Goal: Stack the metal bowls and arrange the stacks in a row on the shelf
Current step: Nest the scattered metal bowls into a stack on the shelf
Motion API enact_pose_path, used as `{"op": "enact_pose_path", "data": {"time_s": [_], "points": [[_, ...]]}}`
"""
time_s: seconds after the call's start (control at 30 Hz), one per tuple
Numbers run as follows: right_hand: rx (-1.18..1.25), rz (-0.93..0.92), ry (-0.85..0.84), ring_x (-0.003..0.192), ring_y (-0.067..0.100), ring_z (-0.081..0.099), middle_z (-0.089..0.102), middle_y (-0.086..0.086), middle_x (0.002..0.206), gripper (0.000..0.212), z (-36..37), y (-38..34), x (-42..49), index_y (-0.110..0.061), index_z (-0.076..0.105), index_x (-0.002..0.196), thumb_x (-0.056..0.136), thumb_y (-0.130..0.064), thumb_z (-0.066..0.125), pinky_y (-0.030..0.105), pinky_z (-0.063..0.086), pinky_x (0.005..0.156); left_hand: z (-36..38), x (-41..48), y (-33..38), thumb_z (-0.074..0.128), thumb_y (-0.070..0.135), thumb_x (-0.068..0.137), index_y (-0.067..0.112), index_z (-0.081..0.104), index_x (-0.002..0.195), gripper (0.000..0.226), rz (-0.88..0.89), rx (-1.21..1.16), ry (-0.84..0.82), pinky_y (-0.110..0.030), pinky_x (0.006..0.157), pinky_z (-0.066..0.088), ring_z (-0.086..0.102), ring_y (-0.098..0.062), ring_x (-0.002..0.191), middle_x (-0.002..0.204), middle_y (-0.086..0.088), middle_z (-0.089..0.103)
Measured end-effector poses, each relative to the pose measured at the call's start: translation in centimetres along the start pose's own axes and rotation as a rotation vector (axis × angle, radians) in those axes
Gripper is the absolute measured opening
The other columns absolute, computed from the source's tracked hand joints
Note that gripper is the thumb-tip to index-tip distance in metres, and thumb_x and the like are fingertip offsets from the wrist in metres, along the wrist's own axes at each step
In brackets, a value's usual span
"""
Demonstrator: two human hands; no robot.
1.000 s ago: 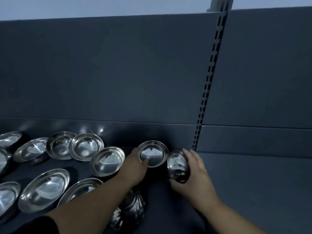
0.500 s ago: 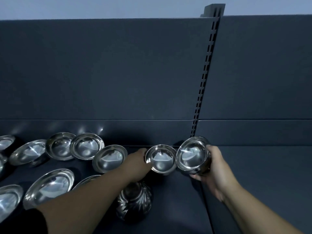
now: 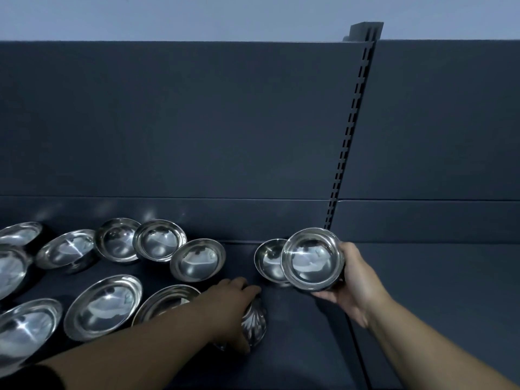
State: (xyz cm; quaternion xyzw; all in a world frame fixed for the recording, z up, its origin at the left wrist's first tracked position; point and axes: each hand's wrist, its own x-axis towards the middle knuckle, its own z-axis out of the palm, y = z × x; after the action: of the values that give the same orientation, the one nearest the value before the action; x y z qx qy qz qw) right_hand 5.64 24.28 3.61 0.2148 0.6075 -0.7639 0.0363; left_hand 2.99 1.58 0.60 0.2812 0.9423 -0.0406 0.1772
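Right, on my screen the loose bowls (image 3: 104,305) lie scattered rim-up at eight o'clock, none of them nested. At six o'clock my left hand (image 3: 233,308) is cupped over a ribbed bowl (image 3: 254,325) that looks tipped off its base, with the fingers curled round it. Toward five o'clock a single bowl (image 3: 267,260) sits on the shelf (image 3: 436,277). My right hand (image 3: 354,280) grasps a tilted bowl (image 3: 312,258) by its outer wall, mouth facing me and overlapping the single bowl's right side; I cannot tell whether they touch.

I judge these to be thin polished steel: light, stiff and slick, likely to slip from a loose grip and to clatter. I would hold each at the rim, thumb inside and fingers under the wall. Like sizes should nest readily.

The shelf is dark, flat and smooth, so the bowls will probably slide on it. A dark back panel (image 3: 197,122) rises behind, a slotted upright (image 3: 351,130) stands at one o'clock, and a pale wall (image 3: 197,15) shows at twelve. The light is dim.
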Motion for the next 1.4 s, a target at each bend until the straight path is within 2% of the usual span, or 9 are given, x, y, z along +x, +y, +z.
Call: {"op": "enact_pose_path", "data": {"time_s": [0.3, 0.47, 0.67, 0.8, 0.9, 1.0, 1.07, 1.2, 1.4], "points": [[-0.123, -0.058, 0.082, 0.080, 0.026, 0.069, 0.075, 0.010, 0.087, 0.034, 0.0, -0.6, 2.2, -0.014, 0.067, 0.103, 0.097, -0.035, 0.040, 0.040, 0.059, 0.068, -1.4, -0.4, -0.8, 0.080, 0.057, 0.049, 0.036, 0.030, 0.143, 0.109, -0.005, -0.412, 0.215, -0.020, 0.105, 0.036, 0.045, -0.008, 0.123, 0.138, 0.012, 0.042], [-0.345, -0.142, 0.188, 0.081, 0.032, 0.068, 0.071, 0.016, 0.088, 0.035, 0.7, -0.5, 3.5, -0.009, 0.066, 0.094, 0.095, -0.030, 0.038, 0.046, 0.059, 0.066, -3.7, -1.2, -2.4, 0.091, 0.042, 0.051, 0.039, 0.046, 0.129, 0.090, -0.096, -0.886, 0.329, -0.011, 0.086, 0.047, 0.061, 0.005, 0.097, 0.110, 0.022, 0.062], [-0.791, -0.281, 0.227, 0.082, 0.028, 0.055, 0.059, 0.010, 0.081, 0.035, 2.1, -0.1, 4.9, -0.015, 0.052, 0.071, 0.098, -0.025, 0.031, 0.031, 0.040, 0.069, -3.7, -0.2, -2.9, 0.089, 0.045, 0.047, 0.031, 0.048, 0.133, 0.096, -0.193, -1.350, 0.538, -0.030, 0.096, 0.051, 0.063, -0.007, 0.105, 0.122, 0.011, 0.061], [-0.933, -0.247, 0.184, 0.082, 0.027, 0.054, 0.059, 0.010, 0.083, 0.039, 2.9, 0.7, 5.8, -0.016, 0.051, 0.068, 0.099, -0.028, 0.030, 0.027, 0.038, 0.070, -4.0, 0.2, -2.2, 0.087, 0.029, 0.065, 0.029, 0.046, 0.135, 0.081, -0.216, -1.417, 0.616, -0.025, 0.092, 0.049, 0.060, -0.008, 0.108, 0.123, 0.008, 0.060], [-0.929, -0.184, 0.155, 0.084, 0.027, 0.056, 0.064, 0.013, 0.090, 0.037, 3.0, 1.3, 6.1, -0.014, 0.058, 0.075, 0.099, -0.029, 0.034, 0.028, 0.042, 0.072, -4.2, 0.6, -1.9, 0.086, 0.028, 0.065, 0.030, 0.047, 0.131, 0.077, -0.193, -1.479, 0.598, -0.023, 0.088, 0.049, 0.062, -0.009, 0.108, 0.120, 0.010, 0.062], [-0.883, -0.229, 0.143, 0.117, 0.023, 0.054, 0.059, 0.009, 0.130, 0.037, 2.7, 1.3, 5.7, -0.016, 0.058, 0.127, 0.097, -0.033, 0.047, 0.027, 0.040, 0.096, -4.3, 1.1, -1.8, 0.089, 0.041, 0.050, 0.025, 0.050, 0.126, 0.086, -0.167, -1.579, 0.566, -0.028, 0.091, 0.051, 0.066, -0.011, 0.105, 0.116, 0.006, 0.067], [-0.801, -0.390, 0.128, 0.131, 0.013, 0.044, 0.048, -0.003, 0.141, 0.050, 2.6, 0.8, 4.9, -0.024, 0.046, 0.141, 0.093, -0.035, 0.057, 0.021, 0.031, 0.106, -4.6, 1.4, -1.6, 0.090, 0.038, 0.051, 0.017, 0.052, 0.125, 0.086, -0.135, -1.718, 0.528, -0.032, 0.090, 0.051, 0.068, -0.014, 0.100, 0.112, 0.000, 0.070], [-0.656, -0.648, -0.030, 0.123, -0.009, 0.042, 0.048, -0.023, 0.132, 0.052, 3.2, -0.8, 4.2, -0.038, 0.047, 0.138, 0.090, -0.032, 0.065, 0.013, 0.030, 0.104, -5.6, 1.5, -0.9, 0.077, 0.027, 0.074, 0.002, 0.058, 0.120, 0.056, 0.048, -1.897, 0.263, -0.027, 0.069, 0.052, 0.067, -0.016, 0.081, 0.096, -0.009, 0.070], [-0.514, -0.645, -0.017, 0.084, 0.010, 0.070, 0.075, -0.009, 0.083, 0.018, 4.3, -2.1, 4.7, -0.029, 0.074, 0.087, 0.089, -0.012, 0.066, 0.026, 0.057, 0.081, -5.5, 1.6, -0.5, 0.063, 0.034, 0.082, 0.005, 0.063, 0.118, 0.046, 0.163, -1.851, 0.132, -0.027, 0.075, 0.051, 0.065, -0.016, 0.088, 0.100, -0.008, 0.068]]}}
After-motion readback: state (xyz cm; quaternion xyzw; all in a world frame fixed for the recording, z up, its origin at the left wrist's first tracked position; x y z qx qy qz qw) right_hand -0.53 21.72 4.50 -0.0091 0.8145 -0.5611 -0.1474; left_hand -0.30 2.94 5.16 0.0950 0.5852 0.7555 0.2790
